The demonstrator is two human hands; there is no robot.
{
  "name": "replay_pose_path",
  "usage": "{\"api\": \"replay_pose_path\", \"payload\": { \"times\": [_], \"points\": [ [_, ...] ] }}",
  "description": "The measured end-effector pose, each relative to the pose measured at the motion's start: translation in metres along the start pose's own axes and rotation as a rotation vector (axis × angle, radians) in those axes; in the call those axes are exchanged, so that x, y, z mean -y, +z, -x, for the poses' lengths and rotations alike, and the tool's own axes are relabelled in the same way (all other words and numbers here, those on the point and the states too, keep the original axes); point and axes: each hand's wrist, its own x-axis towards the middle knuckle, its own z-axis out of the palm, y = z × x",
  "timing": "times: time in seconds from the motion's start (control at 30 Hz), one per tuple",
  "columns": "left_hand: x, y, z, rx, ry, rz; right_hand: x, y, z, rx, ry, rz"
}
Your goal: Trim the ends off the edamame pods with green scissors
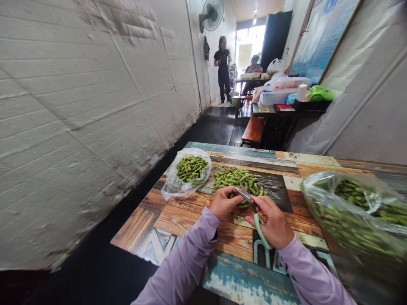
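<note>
"Since the hands crowd the middle of the work, what can't you make out?"

"Mostly the left hand (pixel 226 202). Its thumb and fingers are drawn in towards each other beside the blades, but whether they close on a pod I cannot tell. Part of the near edge of the pod pile (pixel 235 178) is hidden too. On the right, the large clear bag (pixel 318 203), full of pods, blurs on its near side and runs out of view."

"And the right hand (pixel 275 222)?"

"Wrapped around the green-handled scissors (pixel 261 231), blades a little apart, pointing far and left. The grip inside the loops is partly covered."

"Where are the pods, then?"

"Piled on the counter (pixel 178 220) just beyond the fingers of both hands. More fill the small clear bag (pixel 171 188), far left, near the pile and apart from the left hand."
</note>
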Motion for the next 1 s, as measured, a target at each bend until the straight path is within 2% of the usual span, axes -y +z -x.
{"api": "replay_pose_path", "payload": {
  "times": [0.5, 0.73, 0.9, 1.0],
  "points": [
    [-0.0046, 0.0004, 0.0004, 0.012, 0.020, -0.011, -0.0054, 0.0012, -0.0004, 0.014, -0.023, 0.007],
    [0.0019, -0.0006, -0.0016, -0.005, 0.006, -0.002, -0.0060, 0.0013, 0.0001, 0.026, -0.026, 0.010],
    [0.0031, -0.0019, -0.0038, -0.069, -0.001, 0.093, -0.0068, 0.0021, -0.0005, -0.081, 0.038, 0.029],
    [0.0015, -0.0031, -0.0041, -0.078, -0.119, 0.267, -0.0085, 0.0007, -0.0008, -0.153, 0.101, 0.037]
  ]
}}
